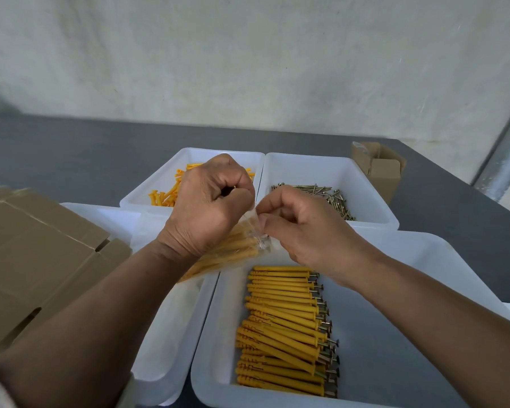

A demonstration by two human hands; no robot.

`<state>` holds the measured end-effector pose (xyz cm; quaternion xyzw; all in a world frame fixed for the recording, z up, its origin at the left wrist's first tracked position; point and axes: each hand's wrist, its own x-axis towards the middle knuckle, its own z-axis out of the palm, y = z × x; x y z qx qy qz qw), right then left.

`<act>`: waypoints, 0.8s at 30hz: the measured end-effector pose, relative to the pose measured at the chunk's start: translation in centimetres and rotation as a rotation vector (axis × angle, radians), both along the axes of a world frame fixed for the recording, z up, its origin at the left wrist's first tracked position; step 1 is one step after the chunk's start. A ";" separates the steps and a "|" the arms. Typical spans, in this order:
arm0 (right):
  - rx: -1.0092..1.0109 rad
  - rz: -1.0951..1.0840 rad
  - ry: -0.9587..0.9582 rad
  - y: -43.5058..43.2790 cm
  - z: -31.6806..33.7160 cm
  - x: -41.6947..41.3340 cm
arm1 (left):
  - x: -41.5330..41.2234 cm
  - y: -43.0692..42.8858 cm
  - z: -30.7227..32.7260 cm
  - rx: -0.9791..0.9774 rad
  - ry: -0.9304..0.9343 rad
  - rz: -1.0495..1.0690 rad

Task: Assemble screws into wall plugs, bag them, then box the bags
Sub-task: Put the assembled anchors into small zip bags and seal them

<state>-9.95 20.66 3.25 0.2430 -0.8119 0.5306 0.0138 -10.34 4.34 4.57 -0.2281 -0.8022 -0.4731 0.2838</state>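
A clear plastic bag [233, 251] filled with yellow wall plugs with screws in them hangs between my hands above the trays. My left hand [209, 204] grips the bag's top with curled fingers. My right hand [301, 228] pinches the same open end from the right, between thumb and fingers. Below them, a white tray [409, 290] holds several assembled yellow plugs with screws [286, 331] laid in rows. A tray of loose yellow plugs [171, 189] and a tray of loose screws [327, 195] stand behind.
Flat brown cardboard box blanks [39, 260] are stacked at the left. A white tray [165, 334] lies under my left forearm. A small open cardboard box [380, 172] stands at the back right on the grey table [71, 154]. A wall is behind.
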 end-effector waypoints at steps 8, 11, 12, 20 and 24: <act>0.099 0.044 0.004 0.3 -0.2 0.2 | 0.0 0.1 -0.1 0.005 -0.009 -0.005; 0.109 0.041 -0.028 0.5 0.0 0.2 | 0.1 0.1 0.0 0.010 -0.008 0.000; 0.110 0.033 -0.015 0.5 0.1 0.3 | 0.1 0.1 0.0 0.012 -0.008 0.005; 0.113 -0.085 -0.058 1.5 0.6 -0.7 | -0.1 0.1 -0.1 0.020 -0.016 0.028; 0.162 0.069 -0.285 1.0 -0.4 -0.5 | 0.0 0.1 -0.1 0.010 -0.011 0.021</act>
